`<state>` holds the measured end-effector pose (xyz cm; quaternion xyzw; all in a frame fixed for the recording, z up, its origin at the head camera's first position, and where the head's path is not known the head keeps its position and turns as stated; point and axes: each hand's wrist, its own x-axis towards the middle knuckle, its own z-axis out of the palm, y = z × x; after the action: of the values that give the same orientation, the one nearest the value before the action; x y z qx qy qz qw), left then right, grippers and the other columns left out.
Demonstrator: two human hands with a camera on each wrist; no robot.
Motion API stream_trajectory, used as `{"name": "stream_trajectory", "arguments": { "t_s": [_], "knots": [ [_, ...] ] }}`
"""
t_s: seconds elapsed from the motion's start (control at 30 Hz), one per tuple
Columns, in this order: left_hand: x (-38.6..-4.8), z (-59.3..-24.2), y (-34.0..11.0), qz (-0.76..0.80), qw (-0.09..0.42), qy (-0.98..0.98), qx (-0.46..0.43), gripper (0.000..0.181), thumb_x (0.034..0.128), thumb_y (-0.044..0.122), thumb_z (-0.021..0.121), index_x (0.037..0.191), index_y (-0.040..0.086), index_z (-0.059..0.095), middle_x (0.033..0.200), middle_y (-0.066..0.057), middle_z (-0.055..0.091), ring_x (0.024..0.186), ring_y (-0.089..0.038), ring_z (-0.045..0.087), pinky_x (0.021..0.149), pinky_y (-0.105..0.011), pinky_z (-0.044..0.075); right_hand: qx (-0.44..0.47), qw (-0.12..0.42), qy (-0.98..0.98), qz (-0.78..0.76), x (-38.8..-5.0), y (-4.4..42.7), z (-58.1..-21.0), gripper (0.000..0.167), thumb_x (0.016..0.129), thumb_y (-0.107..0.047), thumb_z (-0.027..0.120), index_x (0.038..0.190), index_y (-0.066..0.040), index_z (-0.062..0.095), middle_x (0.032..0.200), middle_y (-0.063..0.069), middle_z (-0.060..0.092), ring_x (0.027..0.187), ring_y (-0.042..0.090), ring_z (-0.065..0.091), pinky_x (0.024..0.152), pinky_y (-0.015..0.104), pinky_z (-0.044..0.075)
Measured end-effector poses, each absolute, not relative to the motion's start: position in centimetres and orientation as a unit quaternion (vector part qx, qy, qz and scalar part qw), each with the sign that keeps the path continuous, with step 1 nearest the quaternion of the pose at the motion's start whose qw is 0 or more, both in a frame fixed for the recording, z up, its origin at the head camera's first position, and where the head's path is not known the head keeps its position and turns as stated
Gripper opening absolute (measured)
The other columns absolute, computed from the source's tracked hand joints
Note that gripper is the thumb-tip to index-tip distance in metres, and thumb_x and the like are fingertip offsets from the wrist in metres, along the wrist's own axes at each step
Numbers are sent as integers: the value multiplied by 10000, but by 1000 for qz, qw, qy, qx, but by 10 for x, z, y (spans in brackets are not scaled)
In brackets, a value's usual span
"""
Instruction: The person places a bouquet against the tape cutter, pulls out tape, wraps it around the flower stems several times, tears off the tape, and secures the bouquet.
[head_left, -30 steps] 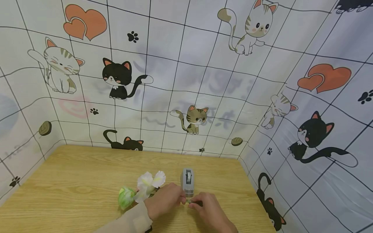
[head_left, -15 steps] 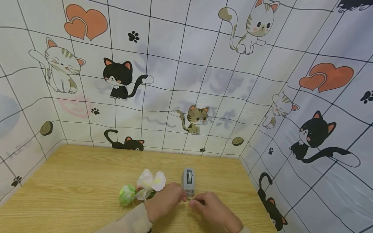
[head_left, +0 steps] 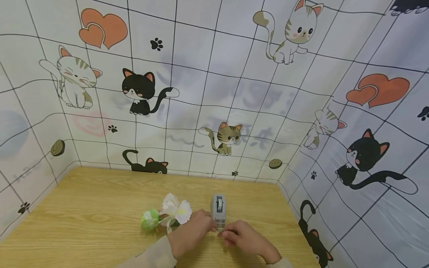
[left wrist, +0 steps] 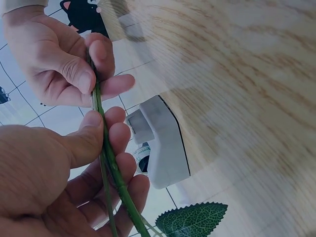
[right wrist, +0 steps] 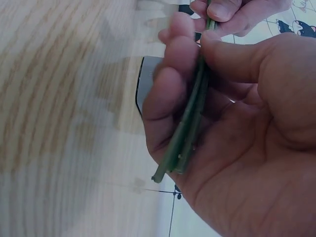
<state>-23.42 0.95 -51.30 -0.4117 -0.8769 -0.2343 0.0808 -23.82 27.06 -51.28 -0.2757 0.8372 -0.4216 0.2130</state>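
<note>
My left hand grips a bundle of green flower stems, thumb on one side and curled fingers on the other. Just beyond it my right hand pinches the same stems closer to their cut ends, which lie across its palm in the right wrist view. A pale glint shows on the stems beside the right thumb; what it is I cannot tell. At the flower end, left of my left hand, are a white flower and a green-and-white bloom. A serrated leaf sticks out below the left fingers.
A grey tape dispenser with a roll in it stands on the wooden table, right behind both hands. Cat-print cloth hangs behind the table and along its sides.
The right hand has shifted slightly and its fingers curl more around the stem ends. Both blooms have turned and tilted a little. The left hand keeps its hold; the head view has shifted slightly.
</note>
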Motion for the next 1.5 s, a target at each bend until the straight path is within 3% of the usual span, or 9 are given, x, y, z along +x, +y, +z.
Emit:
{"name": "stream_trajectory", "arguments": {
  "t_s": [0.23, 0.4, 0.6, 0.83, 1.0, 1.27, 1.5],
  "knots": [
    [-232, -516, 15, -208, 119, -895, -376, 75, 932, 158, 913, 1000, 168, 942, 941, 15, 816, 801, -76, 608, 701, -198, 507, -284, 214, 827, -436, -237, 270, -514, 283, 1205, -112, 620, 1145, 49, 846, 862, 323, 751, 559, -30, 386, 568, 168, 338],
    [-230, -517, 16, -211, 121, -897, -368, 92, 908, 147, 921, 990, 184, 941, 951, 17, 824, 807, -72, 623, 712, -199, 521, -269, 198, 838, -431, -237, 270, -516, 255, 1186, -103, 654, 1126, 28, 865, 878, 327, 772, 561, -35, 342, 562, 171, 305],
    [-231, -517, 18, -208, 152, -896, -363, 52, 935, 237, 899, 951, 197, 929, 859, 20, 781, 745, -72, 635, 643, -195, 495, -250, 176, 850, -429, -236, 269, -515, 233, 1163, -95, 690, 1071, -4, 883, 854, 262, 799, 619, -35, 403, 595, 162, 348],
    [-229, -508, 14, -234, 99, -902, -349, 233, 1066, 267, 815, 844, 197, 830, 796, 72, 689, 729, 22, 538, 650, -182, 452, -231, 164, 862, -420, -233, 266, -514, 209, 1145, -60, 709, 1054, -20, 893, 838, 210, 816, 694, -15, 533, 652, 171, 439],
    [-230, -502, 14, -250, 97, -903, -336, 165, 1060, 232, 830, 914, 165, 865, 832, 61, 708, 743, 35, 536, 659, -175, 470, -228, 153, 866, -418, -231, 264, -510, 186, 1131, -41, 721, 1073, -5, 894, 846, 203, 829, 757, 1, 617, 705, 172, 493],
    [-231, -501, 15, -261, 94, -904, -326, 172, 1065, 195, 846, 901, 145, 861, 844, 39, 757, 727, 5, 613, 638, -209, 502, -227, 130, 870, -419, -228, 263, -511, 131, 1086, -35, 784, 1032, 1, 898, 944, 166, 876, 775, 0, 643, 647, 163, 474],
    [-233, -506, 14, -270, 69, -902, -330, 266, 1037, 252, 868, 797, 155, 806, 706, 132, 616, 630, 8, 390, 579, -205, 395, -234, 96, 876, -409, -228, 267, -516, 116, 1063, -64, 819, 1090, -18, 922, 997, 121, 899, 848, -54, 696, 731, 170, 573]
  ]
}}
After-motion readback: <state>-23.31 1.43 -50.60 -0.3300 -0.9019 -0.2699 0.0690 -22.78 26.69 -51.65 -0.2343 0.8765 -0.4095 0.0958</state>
